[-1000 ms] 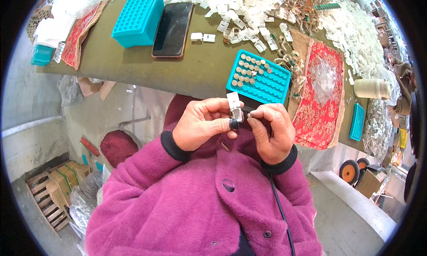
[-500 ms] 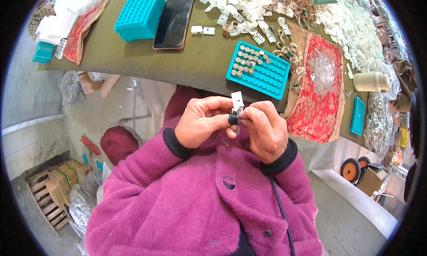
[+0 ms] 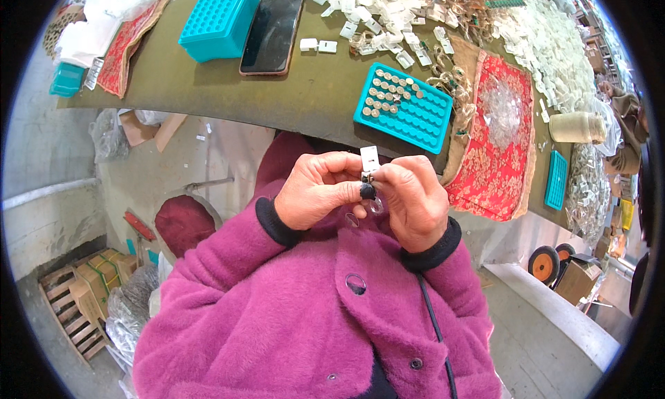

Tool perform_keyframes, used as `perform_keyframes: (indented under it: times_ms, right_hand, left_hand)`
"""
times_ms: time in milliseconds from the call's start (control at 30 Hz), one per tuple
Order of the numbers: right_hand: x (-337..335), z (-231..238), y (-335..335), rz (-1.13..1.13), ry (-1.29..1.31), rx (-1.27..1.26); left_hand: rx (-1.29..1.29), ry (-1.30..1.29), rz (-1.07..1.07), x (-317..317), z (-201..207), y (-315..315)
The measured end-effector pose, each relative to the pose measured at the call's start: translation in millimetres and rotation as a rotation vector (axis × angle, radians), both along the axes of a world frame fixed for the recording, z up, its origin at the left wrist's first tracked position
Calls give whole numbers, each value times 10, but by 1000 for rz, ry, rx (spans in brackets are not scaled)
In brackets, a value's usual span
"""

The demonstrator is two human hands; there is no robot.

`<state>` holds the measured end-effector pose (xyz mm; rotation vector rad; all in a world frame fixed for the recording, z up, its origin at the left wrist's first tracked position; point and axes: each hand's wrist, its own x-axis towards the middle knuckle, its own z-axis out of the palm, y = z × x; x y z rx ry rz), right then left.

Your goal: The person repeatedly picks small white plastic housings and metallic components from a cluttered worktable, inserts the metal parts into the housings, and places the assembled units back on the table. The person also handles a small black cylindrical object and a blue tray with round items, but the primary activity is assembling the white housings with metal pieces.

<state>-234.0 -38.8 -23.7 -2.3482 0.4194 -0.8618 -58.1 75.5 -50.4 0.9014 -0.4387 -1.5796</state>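
Note:
Close to my chest, just off the table's edge, my left hand pinches a small white plastic clip-like piece between thumb and fingers. Black tape covers the tip of that thumb. From the other side, my right hand presses thumb and index finger together at the piece's lower part. Whatever is between those fingertips is too small to make out. A small clear loop hangs under the fingers. Beyond the hands, a teal tray with round pockets holds several small silvery discs in its left part.
A phone lies by a teal pocketed box. White plastic pieces are heaped at the back, with tangled cords. Clear bits lie on red patterned cloth at right, near a thread spool and another teal tray.
The white piece has dipped slightly between my hands. My right fingertips have shifted a little up and left over its lower part, and the clear loop now shows below.

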Motion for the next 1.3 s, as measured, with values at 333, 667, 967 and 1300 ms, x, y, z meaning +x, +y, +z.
perform_keyframes:
  times_ms: [333, 667, 967, 1300]
  right_hand:
    - [7, -26, 2, -58, -19, 86]
    - [125, 30, -131, 76, 19, 162]
    - [484, 55, -521, -115, 249, -169]
    - [486, 203, -389, -147, 175, 58]
  left_hand:
    - [-15, 44, -12, 81, -33, -27]
    - [-72, -131, 24, 158, 21, -68]
    - [46, -55, 127, 349, 3, -129]
    - [-77, -14, 135, 353, -110, -132]
